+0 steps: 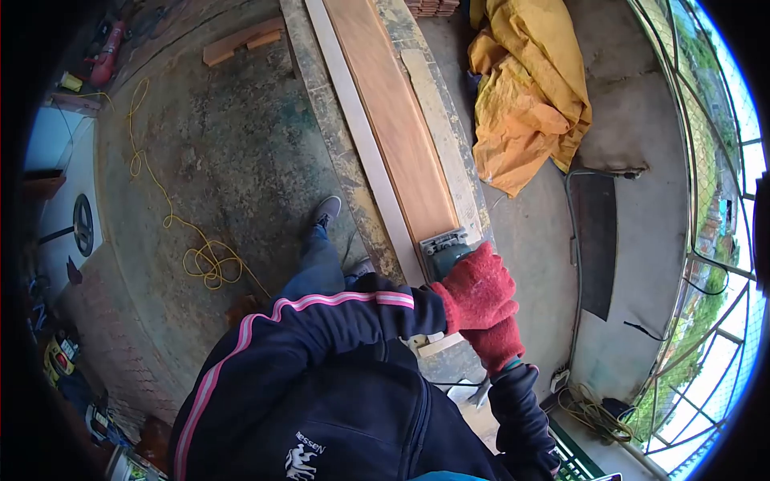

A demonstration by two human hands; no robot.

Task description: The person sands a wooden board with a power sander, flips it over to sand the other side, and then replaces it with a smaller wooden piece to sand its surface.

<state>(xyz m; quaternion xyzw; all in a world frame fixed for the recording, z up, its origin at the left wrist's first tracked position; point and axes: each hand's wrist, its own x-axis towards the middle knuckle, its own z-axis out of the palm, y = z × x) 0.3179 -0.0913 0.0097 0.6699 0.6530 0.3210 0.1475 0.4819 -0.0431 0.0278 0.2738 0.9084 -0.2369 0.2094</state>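
Both my hands wear red knitted gloves and are close together at the near end of a long reddish-brown wooden board [401,136]. An electric sander [445,250], teal-bodied with a metal clamp at its front, rests on that end. My left hand [481,284] is closed over the back of the sander and hides most of its body. Just behind and below it is my right hand [495,343], closed at the sander's rear, its fingers partly covered by my left hand. A pale strip of wood [365,136] runs along the board's left side.
The board lies on a long stained workbench [341,132]. A crumpled yellow tarp [529,96] is to the right. Yellow cord [212,260] coils on the floor at left, near wood offcuts [243,42]. Coiled cable [593,413] lies by the right wall, beside a mesh fence.
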